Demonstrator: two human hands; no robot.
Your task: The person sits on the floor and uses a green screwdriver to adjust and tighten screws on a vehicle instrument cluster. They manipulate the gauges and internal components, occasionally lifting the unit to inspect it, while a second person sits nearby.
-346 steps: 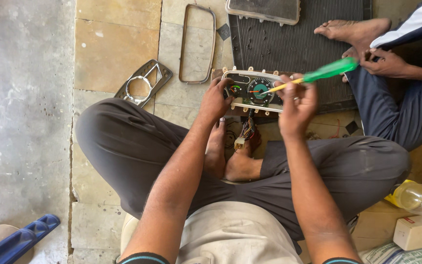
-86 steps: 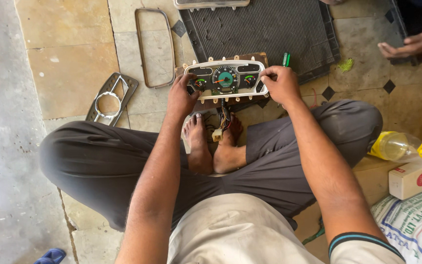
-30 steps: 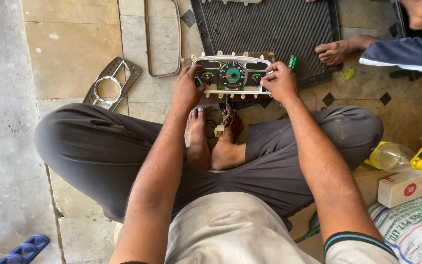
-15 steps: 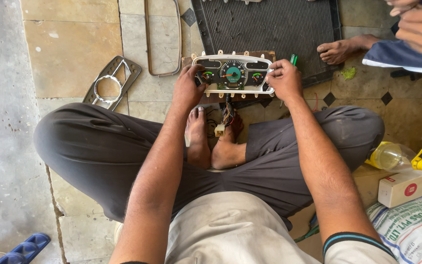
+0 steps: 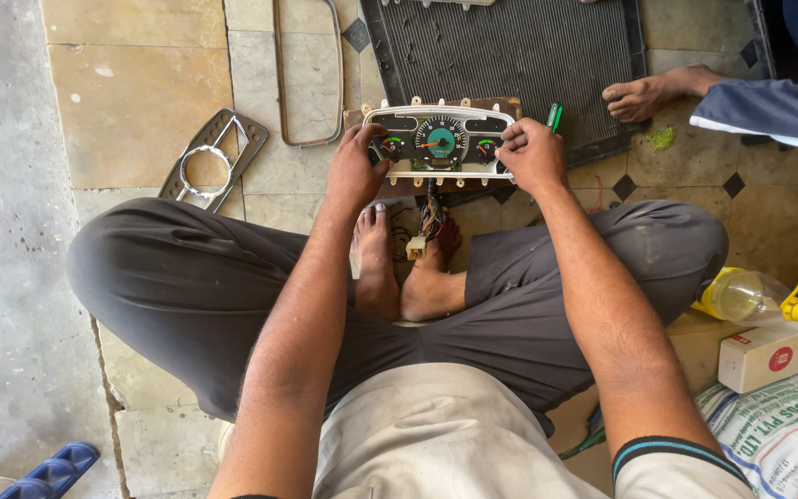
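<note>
A white instrument cluster (image 5: 438,140) with three round gauges rests face up on the tiled floor in front of my crossed feet. My left hand (image 5: 358,172) grips its left end. My right hand (image 5: 532,153) grips its right end, and a green-handled screwdriver (image 5: 555,116) pokes up from behind that hand. A bundle of coloured wires with a white plug (image 5: 422,233) hangs from the cluster down between my feet.
A black ribbed radiator (image 5: 510,55) lies just beyond the cluster, with another person's bare foot (image 5: 646,94) and blue sleeve on its right edge. A silver bezel (image 5: 211,164) and a thin frame (image 5: 308,72) lie at left. A yellow-capped bottle (image 5: 752,296), small box (image 5: 768,355) and sack sit at right.
Both hands have stayed on the cluster over the last second. Eleven seconds ago my right hand was pointing the green screwdriver at the cluster. The other person's hand at upper right has shifted.
</note>
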